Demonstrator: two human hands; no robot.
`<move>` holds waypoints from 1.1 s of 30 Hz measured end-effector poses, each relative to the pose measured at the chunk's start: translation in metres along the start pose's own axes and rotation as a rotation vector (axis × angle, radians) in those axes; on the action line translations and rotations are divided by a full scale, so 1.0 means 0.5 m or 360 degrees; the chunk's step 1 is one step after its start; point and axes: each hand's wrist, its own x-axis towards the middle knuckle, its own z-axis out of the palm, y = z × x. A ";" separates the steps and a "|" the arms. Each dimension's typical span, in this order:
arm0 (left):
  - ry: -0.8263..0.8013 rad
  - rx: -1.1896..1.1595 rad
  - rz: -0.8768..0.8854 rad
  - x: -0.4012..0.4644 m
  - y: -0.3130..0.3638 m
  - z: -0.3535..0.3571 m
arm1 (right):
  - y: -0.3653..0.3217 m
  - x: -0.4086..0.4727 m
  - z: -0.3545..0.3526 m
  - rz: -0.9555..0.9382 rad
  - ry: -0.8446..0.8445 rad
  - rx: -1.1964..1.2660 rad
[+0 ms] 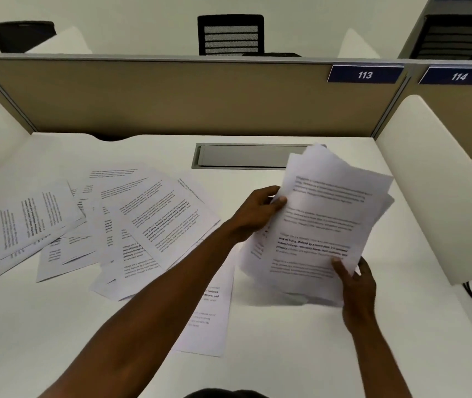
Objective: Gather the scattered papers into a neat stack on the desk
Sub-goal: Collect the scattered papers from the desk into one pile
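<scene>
So the person's got a bundle of sheets (323,225) up off the desk (56,326) on the right side, tilted toward the camera, and it's pretty ragged, with corners fanning out at the top and right edge. The left hand (257,214) is clamped on the bundle's left edge, thumb on the front face. The right hand (356,285) is pinching the bottom right corner, thumb on top and fingers behind.

Most of the job looks undone. A big overlapping spread of scattered papers (131,222) lies on the left half of the desk, well apart from the bundle, and one single sheet (209,320) sits partly under the left forearm near the middle.

The step in hand seems to be squaring up what's already collected. To do that well, loosen both grips a bit, stand the bundle on its bottom edge and tap it on the desk, then turn it and tap a long edge. Squeezing hard just locks the skew in. Best to square it now, because adding more sheets to a fanned pile gets messy fast. Then set it down on a bare part of the desk, away from the cable tray lid (246,156).
</scene>
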 end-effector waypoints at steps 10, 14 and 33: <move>0.0398 -0.0049 -0.0485 -0.132 -0.136 -0.023 | -0.014 0.012 0.000 0.0027 -0.0659 -0.0341; 0.0608 0.0701 -0.0369 -0.235 -0.223 -0.020 | 0.005 0.032 0.006 0.0048 -0.0553 -0.0457; 0.0191 0.1357 -0.0267 -0.444 -0.371 -0.031 | 0.008 -0.140 0.204 -0.0334 -0.0653 -0.1274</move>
